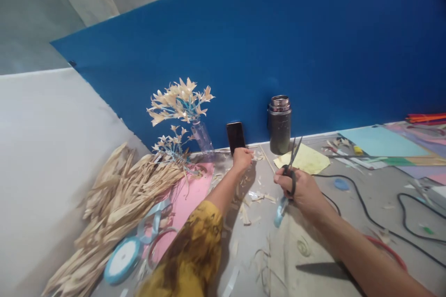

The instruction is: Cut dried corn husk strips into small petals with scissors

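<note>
My left hand [241,158] reaches forward to the base of a black phone [235,136] that leans against the blue board; its fingers are curled at the phone's lower edge. My right hand [300,188] is closed on black scissors [292,160], blades pointing up, with a strip of light blue ribbon [279,211] hanging under the fist. Dried husk scraps [251,197] lie on the grey table between the two hands.
A dark steel flask [279,124] stands by the blue board [313,55], beside yellow paper [306,158]. Husk flowers in a clear vase [181,102], a pile of husks [118,199], pink paper [188,195], a ribbon spool [122,259], black cables [376,213], coloured sheets [383,141].
</note>
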`<state>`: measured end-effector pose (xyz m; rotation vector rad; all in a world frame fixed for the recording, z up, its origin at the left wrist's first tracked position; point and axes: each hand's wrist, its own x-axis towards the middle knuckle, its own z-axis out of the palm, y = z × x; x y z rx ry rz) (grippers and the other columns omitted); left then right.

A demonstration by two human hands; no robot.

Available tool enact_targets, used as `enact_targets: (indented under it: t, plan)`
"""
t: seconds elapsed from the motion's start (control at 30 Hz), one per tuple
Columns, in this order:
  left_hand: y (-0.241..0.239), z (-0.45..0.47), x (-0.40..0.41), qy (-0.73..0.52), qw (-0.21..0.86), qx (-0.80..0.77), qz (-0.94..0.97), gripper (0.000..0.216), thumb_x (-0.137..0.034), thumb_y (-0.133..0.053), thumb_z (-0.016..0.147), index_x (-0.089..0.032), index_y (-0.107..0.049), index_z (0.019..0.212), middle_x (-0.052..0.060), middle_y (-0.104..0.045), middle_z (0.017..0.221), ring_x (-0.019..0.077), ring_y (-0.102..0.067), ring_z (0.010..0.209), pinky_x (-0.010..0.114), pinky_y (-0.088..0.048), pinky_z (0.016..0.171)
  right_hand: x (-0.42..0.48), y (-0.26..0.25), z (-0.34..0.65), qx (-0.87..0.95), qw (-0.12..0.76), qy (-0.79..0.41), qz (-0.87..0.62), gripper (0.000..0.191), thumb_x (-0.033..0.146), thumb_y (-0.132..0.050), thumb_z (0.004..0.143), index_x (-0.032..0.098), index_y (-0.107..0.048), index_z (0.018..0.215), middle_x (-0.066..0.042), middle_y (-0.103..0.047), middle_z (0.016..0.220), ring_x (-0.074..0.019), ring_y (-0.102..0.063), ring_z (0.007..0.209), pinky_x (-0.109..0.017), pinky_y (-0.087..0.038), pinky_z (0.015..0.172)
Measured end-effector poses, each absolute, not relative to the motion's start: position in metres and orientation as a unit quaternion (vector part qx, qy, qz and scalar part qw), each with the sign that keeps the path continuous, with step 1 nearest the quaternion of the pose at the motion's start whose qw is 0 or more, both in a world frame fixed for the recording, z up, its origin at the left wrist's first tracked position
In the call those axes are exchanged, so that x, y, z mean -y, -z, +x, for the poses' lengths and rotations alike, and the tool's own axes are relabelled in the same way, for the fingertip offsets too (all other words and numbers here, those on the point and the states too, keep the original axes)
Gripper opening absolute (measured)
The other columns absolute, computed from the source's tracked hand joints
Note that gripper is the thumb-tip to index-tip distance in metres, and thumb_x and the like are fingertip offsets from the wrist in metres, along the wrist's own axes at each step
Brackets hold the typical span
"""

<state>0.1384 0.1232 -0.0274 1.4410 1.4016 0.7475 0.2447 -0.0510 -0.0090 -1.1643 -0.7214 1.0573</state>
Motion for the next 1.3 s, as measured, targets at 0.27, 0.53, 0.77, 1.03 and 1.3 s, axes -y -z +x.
enact_targets:
  t: [0.27,0.53,0.77,1.03,1.3]
  plan:
    - [0.009,0.112,-0.126,-0.361,0.436,-0.555,0.610,0.032,-0.033,-0.061,0.092,-0.015,-0.060,0.119,0.009,-0.063,0.115,0.0206,-0.064,0.095,0.040,-0.056,0.081,0.048,0.006,0.256,0.327,0.653,-0.451,-0.513,0.030,0.039,-0.080,0.060,0.019,-0.062,0.071,0.008,-0.043,0.051,-0.0093,-0.034,0.046,-0.025,-0.025,0.045]
    - [-0.004,0.027,-0.035,-0.358,0.407,-0.500,0.675,0.020,0.000,-0.055,0.059,-0.018,-0.062,0.066,-0.006,-0.044,0.053,0.0090,-0.041,0.051,0.021,-0.032,0.052,0.052,0.011,0.251,0.338,0.620,-0.443,-0.552,0.028,0.039,-0.079,0.065,0.019,-0.063,0.075,0.007,-0.042,0.052,-0.0098,-0.033,0.048,-0.025,-0.023,0.045]
    - [0.020,-0.001,-0.005,-0.260,0.305,-0.489,0.775,0.018,-0.014,-0.054,0.081,-0.022,-0.061,0.066,0.001,-0.055,0.059,0.0168,-0.050,0.056,0.028,-0.036,0.061,0.053,0.015,0.244,0.370,0.581,-0.371,-0.623,0.025,0.037,-0.078,0.064,0.020,-0.065,0.078,0.003,-0.051,0.058,-0.0123,-0.043,0.050,-0.026,-0.033,0.045]
    - [0.036,-0.004,-0.001,-0.214,0.197,-0.431,0.854,0.019,-0.014,-0.057,0.082,-0.022,-0.068,0.095,0.009,-0.061,0.098,0.0253,-0.054,0.097,0.035,-0.040,0.086,0.058,0.010,0.233,0.424,0.522,-0.335,-0.660,0.023,0.037,-0.078,0.064,0.022,-0.063,0.073,0.000,-0.060,0.058,-0.0174,-0.056,0.047,-0.031,-0.043,0.046]
    - [0.057,0.006,0.005,-0.195,0.171,-0.305,0.916,0.013,-0.013,-0.058,0.085,-0.020,-0.069,0.083,0.012,-0.059,0.114,0.0289,-0.045,0.117,0.044,-0.036,0.097,0.060,0.013,0.237,0.489,0.457,-0.326,-0.668,0.019,0.032,-0.073,0.072,0.019,-0.063,0.081,-0.003,-0.068,0.064,-0.0204,-0.065,0.055,-0.031,-0.048,0.053]
